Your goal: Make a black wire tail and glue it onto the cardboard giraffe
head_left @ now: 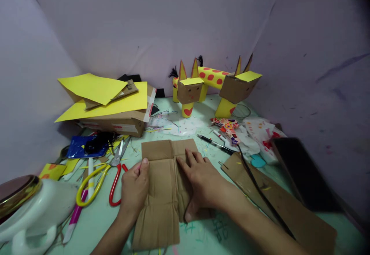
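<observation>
Nearest: white glue gun (31, 212), lower left corner.
Cardboard sheet (166, 193): brown, creased, folded flaps, flat on the green table (202, 235).
Left hand (134, 187): fingers together, curled on its left edge.
Right hand (202, 181): fingers spread, pressing the right flap.
Scissors (101, 178): just left.

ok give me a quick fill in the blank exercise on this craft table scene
1. Both hands, the left hand and the right hand, press flat on a creased piece of brown ____.
2. The scissors left of the hands have one red handle and one ____ handle.
3. The giraffe at the back is yellow with ____ spots.

Missing words: cardboard; yellow; red
</observation>
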`<state>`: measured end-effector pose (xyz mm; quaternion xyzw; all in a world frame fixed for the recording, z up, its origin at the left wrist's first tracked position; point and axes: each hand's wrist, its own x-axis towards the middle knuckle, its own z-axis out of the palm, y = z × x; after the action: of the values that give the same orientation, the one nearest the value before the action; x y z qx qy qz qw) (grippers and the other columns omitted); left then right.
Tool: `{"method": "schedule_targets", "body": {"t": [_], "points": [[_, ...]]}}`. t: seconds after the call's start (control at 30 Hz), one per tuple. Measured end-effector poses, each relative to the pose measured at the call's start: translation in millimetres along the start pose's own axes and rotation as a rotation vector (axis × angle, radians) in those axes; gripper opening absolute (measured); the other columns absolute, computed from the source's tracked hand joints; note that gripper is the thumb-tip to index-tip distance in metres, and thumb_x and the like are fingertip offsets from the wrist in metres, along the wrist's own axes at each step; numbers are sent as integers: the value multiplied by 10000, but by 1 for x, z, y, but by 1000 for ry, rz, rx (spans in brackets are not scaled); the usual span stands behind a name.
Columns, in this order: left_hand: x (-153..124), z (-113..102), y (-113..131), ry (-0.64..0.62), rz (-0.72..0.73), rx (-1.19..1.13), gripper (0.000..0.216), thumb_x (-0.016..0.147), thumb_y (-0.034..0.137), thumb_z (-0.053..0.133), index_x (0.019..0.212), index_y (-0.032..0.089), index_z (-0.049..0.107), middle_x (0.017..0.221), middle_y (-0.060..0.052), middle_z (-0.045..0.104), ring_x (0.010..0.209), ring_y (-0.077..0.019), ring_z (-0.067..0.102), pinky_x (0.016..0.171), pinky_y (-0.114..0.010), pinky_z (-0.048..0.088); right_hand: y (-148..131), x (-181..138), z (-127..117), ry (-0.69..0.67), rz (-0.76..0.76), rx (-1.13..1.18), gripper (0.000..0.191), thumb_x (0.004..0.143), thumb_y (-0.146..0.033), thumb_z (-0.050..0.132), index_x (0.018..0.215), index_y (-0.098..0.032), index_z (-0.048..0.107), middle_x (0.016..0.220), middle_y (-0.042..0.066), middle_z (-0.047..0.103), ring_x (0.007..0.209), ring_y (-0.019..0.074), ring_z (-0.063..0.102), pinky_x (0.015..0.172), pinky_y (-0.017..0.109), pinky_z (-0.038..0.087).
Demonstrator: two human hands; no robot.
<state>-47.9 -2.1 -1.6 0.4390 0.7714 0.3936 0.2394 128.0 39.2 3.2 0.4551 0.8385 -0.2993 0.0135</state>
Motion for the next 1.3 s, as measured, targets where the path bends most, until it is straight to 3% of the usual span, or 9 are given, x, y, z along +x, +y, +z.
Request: {"method": "schedule_targets", "body": {"t": [0.2,0.4,0.5,0.57,0.67,0.73,1.07,1.2,1.3], "points": [[1,1,-4,-2,-28,-21,350,775,403,428,479,219,394,447,39,396,473,-132,373,437,-228,286,4,8,6,-25,-23,15,1372,262,-455,862,1439,-99,252,1490,300,3,1353,489,-23,999,692,-45],[4,15,-2,-59,-19,4,389,815,457,384,530,202,450,502,25,476,528,-145,438,481,-227,326,19,2,10,-71,-34,53,1365,324,-360,843,1456,-58,144,1486,276,-102,1349,429,-154,1020,642,-109],[5,23,3,-107,6,54,383,821,457,370,563,198,483,537,17,516,566,-159,479,516,-233,344,23,-7,16,32,-53,251,1099,558,-236,706,1466,-84,105,1529,196,-14,1400,314,-69,1100,549,-28],[7,28,7,-121,24,98,368,825,453,364,573,206,468,540,18,510,578,-165,484,532,-239,340,27,-11,26,240,-28,467,861,689,-166,536,1459,-113,155,1542,146,69,1417,229,37,1135,469,80],[9,34,11,-111,23,191,342,824,442,370,562,224,394,518,19,465,565,-175,466,530,-253,307,34,-11,42,582,99,787,692,716,-124,412,1395,-146,279,1508,135,224,1396,205,189,1126,430,204],[11,38,15,-106,9,262,324,817,431,385,564,229,380,531,6,476,566,-189,467,527,-264,282,37,-7,49,685,150,965,686,665,-97,395,1344,-166,322,1461,134,309,1359,208,288,1095,409,292],[-12,58,52,-192,47,960,358,910,364,244,849,195,554,804,-125,684,711,-288,652,519,-297,263,19,-4,59,851,190,1321,627,632,-101,441,1249,-198,390,1383,110,397,1251,230,433,1068,420,323],[-12,60,48,-187,68,910,321,904,389,283,835,199,532,804,-108,684,721,-289,656,539,-310,326,17,-3,57,848,175,1411,558,657,-120,491,1202,-217,423,1323,102,461,1159,225,514,998,403,397],[-6,58,36,-154,84,592,253,887,369,322,770,215,484,686,-59,654,684,-250,638,574,-308,381,18,-3,51,863,208,1471,525,649,-158,578,1155,-223,455,1305,108,484,1144,238,520,956,393,421]]}}
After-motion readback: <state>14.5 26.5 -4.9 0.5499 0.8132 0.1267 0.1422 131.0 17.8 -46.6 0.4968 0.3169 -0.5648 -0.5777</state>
